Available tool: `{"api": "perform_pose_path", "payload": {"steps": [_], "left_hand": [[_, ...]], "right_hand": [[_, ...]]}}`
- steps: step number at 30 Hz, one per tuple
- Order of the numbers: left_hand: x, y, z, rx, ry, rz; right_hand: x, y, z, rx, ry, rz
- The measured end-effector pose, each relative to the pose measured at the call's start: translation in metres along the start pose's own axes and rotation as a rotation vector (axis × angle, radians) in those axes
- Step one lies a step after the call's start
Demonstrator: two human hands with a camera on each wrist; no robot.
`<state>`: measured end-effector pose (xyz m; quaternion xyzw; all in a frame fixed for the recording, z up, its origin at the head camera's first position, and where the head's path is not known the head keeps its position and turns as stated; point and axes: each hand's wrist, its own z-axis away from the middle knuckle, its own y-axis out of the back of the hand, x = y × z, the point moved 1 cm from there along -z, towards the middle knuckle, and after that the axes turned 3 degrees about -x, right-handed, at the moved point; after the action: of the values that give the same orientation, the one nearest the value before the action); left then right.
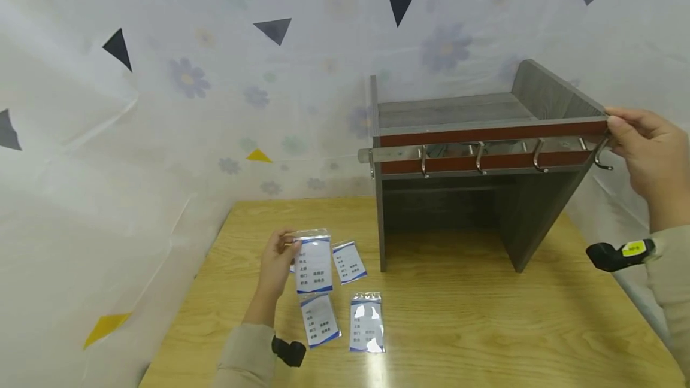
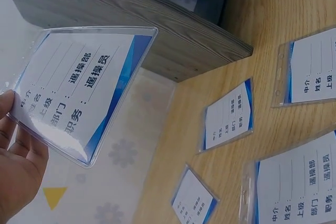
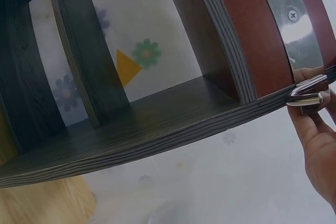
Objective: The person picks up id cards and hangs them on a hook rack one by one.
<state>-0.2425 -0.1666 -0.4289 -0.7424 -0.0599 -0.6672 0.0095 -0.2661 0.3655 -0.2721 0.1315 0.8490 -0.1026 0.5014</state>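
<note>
My left hand [image 1: 277, 262] pinches a name badge [image 1: 314, 265] in a clear plastic sleeve by its side edge, raised above the table. In the left wrist view, the held badge [image 2: 79, 87] shows printed lines and blue corners. More badges [image 1: 349, 263] lie flat below and around it. On the right, my right hand [image 1: 660, 151] grips the front corner of a grey wooden shelf [image 1: 455, 109], at the end of its metal hook rail [image 1: 453, 152]. The end hook [image 3: 310, 95] is beside those fingers in the right wrist view.
The shelf stands on two side panels [image 1: 544, 214] at the back right of the wooden table [image 1: 458, 328]. Several metal hooks [image 1: 539, 157] jut out from its red-brown front board. A patterned plastic sheet [image 1: 188, 130] hangs behind and at the left.
</note>
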Motion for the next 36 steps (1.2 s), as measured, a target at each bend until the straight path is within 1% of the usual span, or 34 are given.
{"api": "perform_pose_path", "payload": {"steps": [1, 4, 8, 12, 14, 18, 24, 26, 31, 36], "left_hand": [[0.002, -0.001, 0.0, -0.002, -0.006, -0.004], [0.009, -0.005, 0.001, -0.012, -0.03, -0.006], [0.017, -0.011, 0.001, -0.028, -0.066, 0.004], [0.028, -0.018, 0.001, -0.049, -0.092, 0.018], [0.032, -0.02, 0.002, -0.058, -0.108, 0.026], [0.038, -0.024, 0.002, -0.078, -0.145, 0.032], [0.046, -0.03, 0.002, -0.089, -0.196, 0.046], [0.049, -0.032, 0.002, -0.089, -0.201, 0.052], [0.056, -0.038, 0.003, -0.097, -0.211, 0.059], [0.065, -0.046, 0.003, -0.127, -0.238, 0.076]], "right_hand": [[0.0, 0.0, 0.0, -0.003, 0.004, 0.006], [0.002, 0.0, 0.0, 0.001, 0.01, -0.043], [0.003, -0.001, -0.001, 0.006, 0.015, -0.135], [0.002, -0.002, -0.002, -0.025, 0.03, -0.232], [0.002, -0.002, -0.002, -0.042, 0.033, -0.253], [0.003, -0.001, -0.001, -0.038, 0.02, -0.214], [0.005, 0.0, 0.0, -0.023, 0.01, -0.08], [0.006, 0.0, 0.0, -0.023, 0.007, -0.074], [0.005, -0.002, 0.001, -0.026, 0.008, -0.144], [0.004, -0.002, 0.0, -0.018, 0.019, -0.132]]}}
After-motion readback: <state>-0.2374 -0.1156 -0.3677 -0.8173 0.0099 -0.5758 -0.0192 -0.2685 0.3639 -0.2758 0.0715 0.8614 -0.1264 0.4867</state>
